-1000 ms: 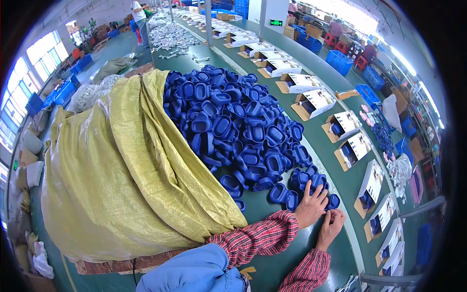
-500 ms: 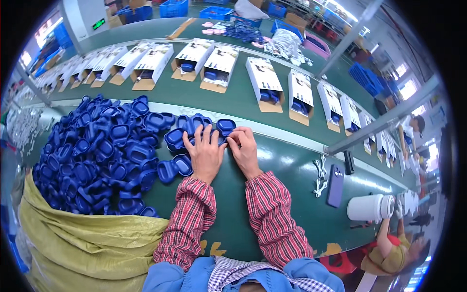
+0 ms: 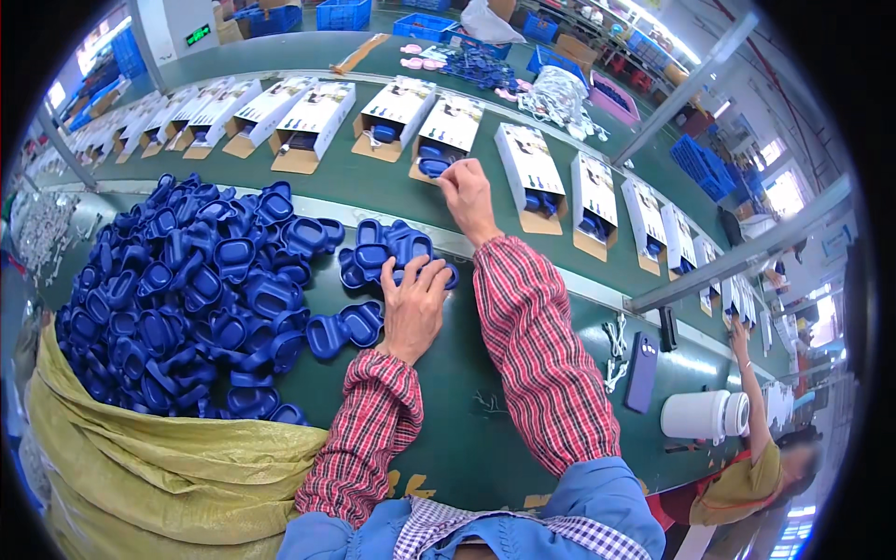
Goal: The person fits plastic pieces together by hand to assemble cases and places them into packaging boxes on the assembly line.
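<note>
My right hand (image 3: pixel 469 198) pinches a dark blue oval-cupped plastic piece (image 3: pixel 433 167) at the open end of a white box (image 3: pixel 452 122) on the far strip of the bench. Part of that piece is hidden by my fingers. Nearer to me, my left hand (image 3: pixel 413 306) has its fingers apart, fingertips touching a small group of blue plastic pieces (image 3: pixel 371 256). Its thumb is mostly out of sight. Just left of that hand lies another double-cupped blue piece (image 3: pixel 343 329). A large heap of such pieces (image 3: pixel 187 299) fills the left of the green table (image 3: pixel 457 373).
A row of open white boxes (image 3: pixel 530 168) runs beyond a metal rail (image 3: pixel 588 291). To the right lie white cables (image 3: pixel 615 350), a purple phone (image 3: pixel 641 371) and a white jar (image 3: pixel 695 414). A yellow sack (image 3: pixel 177 467) borders the heap. A co-worker reaches in at right.
My right hand has moved away from my left, forward over the rail to a box, carrying a blue piece. My left hand has shifted slightly right and nearer me.
</note>
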The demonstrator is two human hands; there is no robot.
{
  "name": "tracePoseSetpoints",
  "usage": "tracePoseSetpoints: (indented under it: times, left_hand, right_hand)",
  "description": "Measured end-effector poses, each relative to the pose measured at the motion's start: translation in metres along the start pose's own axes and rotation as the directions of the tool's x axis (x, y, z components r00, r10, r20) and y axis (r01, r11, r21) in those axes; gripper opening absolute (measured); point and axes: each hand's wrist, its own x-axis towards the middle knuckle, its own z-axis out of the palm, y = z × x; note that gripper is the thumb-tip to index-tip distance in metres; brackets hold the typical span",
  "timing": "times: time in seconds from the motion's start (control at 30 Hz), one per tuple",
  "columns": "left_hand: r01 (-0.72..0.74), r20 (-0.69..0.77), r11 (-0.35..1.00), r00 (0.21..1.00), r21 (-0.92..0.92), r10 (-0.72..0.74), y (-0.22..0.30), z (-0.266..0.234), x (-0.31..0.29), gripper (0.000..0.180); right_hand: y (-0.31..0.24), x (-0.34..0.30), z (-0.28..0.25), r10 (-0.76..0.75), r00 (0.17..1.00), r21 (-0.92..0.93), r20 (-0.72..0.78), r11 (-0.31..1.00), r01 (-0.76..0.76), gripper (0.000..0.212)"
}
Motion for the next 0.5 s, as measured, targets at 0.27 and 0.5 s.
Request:
tracePoseSetpoints:
  times: [0.27,0.5]
  left_hand:
    - [0.082,-0.12,0.995,0.99,0.049,-0.075,-0.009,-0.017,-0.002,0.039]
    - [0.239,-0.172,0.968,0.96,0.081,-0.222,-0.009,-0.007,-0.014,0.05]
  right_hand:
    - [0.082,0.018,0.047,0.184,0.983,-0.007,0.009,0.983,-0.184,0.022]
    - [0.035,-0.041,0.018,0.169,0.985,0.08,-0.034,0.983,-0.166,0.022]
